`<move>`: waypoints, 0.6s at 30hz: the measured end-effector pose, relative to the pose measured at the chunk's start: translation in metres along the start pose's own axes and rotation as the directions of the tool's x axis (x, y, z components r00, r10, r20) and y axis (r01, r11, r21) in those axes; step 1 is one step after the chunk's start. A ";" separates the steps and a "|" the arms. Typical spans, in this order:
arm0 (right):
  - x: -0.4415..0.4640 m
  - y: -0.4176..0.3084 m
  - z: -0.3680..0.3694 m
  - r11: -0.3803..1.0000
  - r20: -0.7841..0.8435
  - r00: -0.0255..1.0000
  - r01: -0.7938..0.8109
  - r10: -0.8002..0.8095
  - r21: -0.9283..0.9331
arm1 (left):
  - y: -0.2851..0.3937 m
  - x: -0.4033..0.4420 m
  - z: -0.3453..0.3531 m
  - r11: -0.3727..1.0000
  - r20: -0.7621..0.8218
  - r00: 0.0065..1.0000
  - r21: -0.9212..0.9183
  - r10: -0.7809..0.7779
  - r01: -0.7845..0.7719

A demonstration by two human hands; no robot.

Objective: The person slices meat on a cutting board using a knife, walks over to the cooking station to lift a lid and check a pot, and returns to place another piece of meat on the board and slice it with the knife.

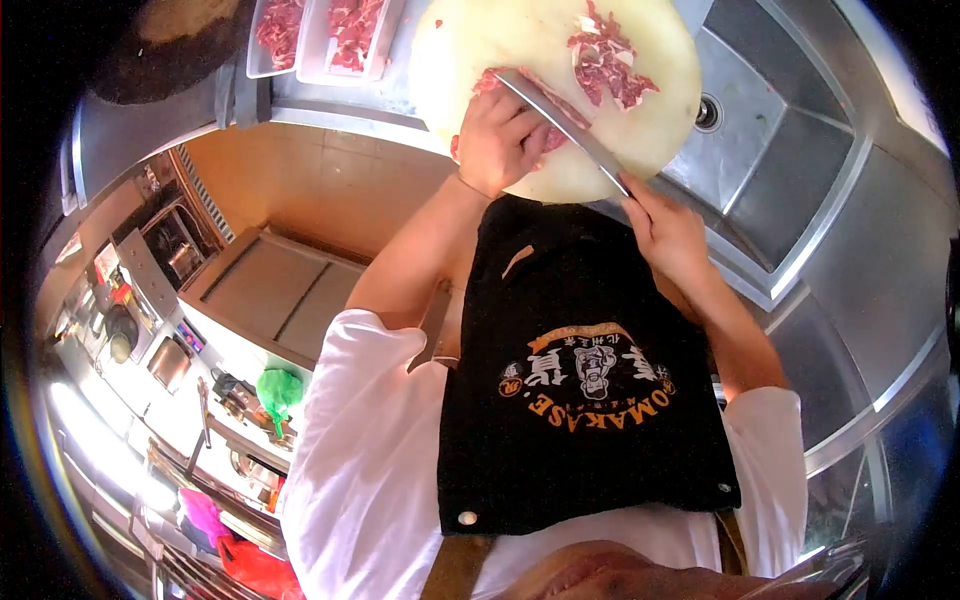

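Note:
On a round, pale cutting board [655, 130] lies a piece of raw red meat [568, 106]. My left hand [500, 140] presses down on it with curled fingers, which hide part of it. The handle of a long kitchen knife [585, 140] is gripped in my right hand [670, 228]. Its blade slants across the meat, right beside my left fingertips. Whether the edge has cut in, I cannot tell. Farther back on the board sits a small pile of sliced meat [608, 65].
Two white trays of sliced meat [352, 30] stand left of the board on a metal counter [395, 85]. To the right is a steel sink [750, 110] with a drain. A black apron [590, 440] covers my front. Shelves with kitchenware [170, 360] are at lower left.

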State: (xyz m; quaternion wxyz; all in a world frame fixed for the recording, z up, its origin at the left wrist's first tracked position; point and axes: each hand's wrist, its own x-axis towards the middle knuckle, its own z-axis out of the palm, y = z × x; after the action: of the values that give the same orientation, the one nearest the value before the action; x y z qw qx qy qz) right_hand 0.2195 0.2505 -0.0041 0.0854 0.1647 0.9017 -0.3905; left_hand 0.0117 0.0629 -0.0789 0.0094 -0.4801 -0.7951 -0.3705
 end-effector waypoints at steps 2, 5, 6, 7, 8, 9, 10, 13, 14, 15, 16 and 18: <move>0.037 -0.009 0.016 0.997 -0.004 1.000 -0.021 0.020 -0.074 | 0.004 0.001 0.000 1.000 -0.041 0.999 0.007 0.002 -0.002; 0.125 -0.023 0.030 0.995 -0.031 0.999 0.039 -0.036 0.093 | 0.002 0.003 -0.001 1.000 -0.056 0.998 0.003 0.029 -0.028; 0.143 -0.024 0.028 0.986 -0.008 1.000 0.008 -0.007 0.164 | 0.006 0.002 -0.003 0.999 -0.054 0.998 0.005 0.037 -0.036; 0.141 -0.025 0.024 0.987 -0.020 1.000 0.014 -0.011 0.162 | 0.008 0.002 -0.005 1.000 -0.053 0.998 0.008 0.027 -0.027; 0.137 -0.023 0.017 0.993 -0.118 0.993 0.004 0.010 0.118 | 0.007 0.005 -0.005 1.000 -0.058 0.998 0.010 0.017 -0.017; 0.128 -0.020 0.012 0.997 -0.207 0.978 -0.014 0.029 0.075 | 0.005 0.004 -0.003 1.000 -0.069 0.997 -0.005 0.017 -0.018; 0.109 -0.015 0.006 0.993 -0.150 0.988 -0.023 0.041 0.116 | 0.007 0.002 -0.003 1.000 -0.071 0.997 -0.009 0.012 -0.013; 0.032 -0.017 -0.012 0.999 -0.036 0.999 0.013 -0.012 0.047 | 0.008 0.004 -0.001 0.999 -0.152 0.988 -0.043 -0.003 -0.003; 0.010 -0.016 -0.014 0.998 -0.033 0.998 0.053 -0.052 0.028 | 0.008 0.003 -0.003 1.000 -0.112 0.993 0.017 0.024 -0.022; -0.006 -0.024 -0.020 1.000 0.003 1.000 0.005 -0.005 -0.006 | 0.008 0.002 -0.005 0.996 -0.067 0.997 0.076 0.048 -0.043; -0.013 -0.029 -0.027 0.998 0.037 0.998 -0.041 0.043 -0.041 | 0.006 0.002 -0.005 0.996 -0.063 0.997 0.073 0.049 -0.044; -0.010 -0.031 -0.028 0.996 0.048 0.997 -0.063 0.066 -0.062 | 0.005 0.003 -0.003 0.995 -0.048 0.996 0.064 0.080 -0.076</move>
State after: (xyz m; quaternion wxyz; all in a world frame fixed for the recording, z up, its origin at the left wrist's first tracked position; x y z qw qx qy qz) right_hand 0.2164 0.2490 0.0387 0.1254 0.1812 0.9049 -0.3642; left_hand 0.0127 0.0648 -0.0723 0.0590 -0.5007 -0.7863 -0.3571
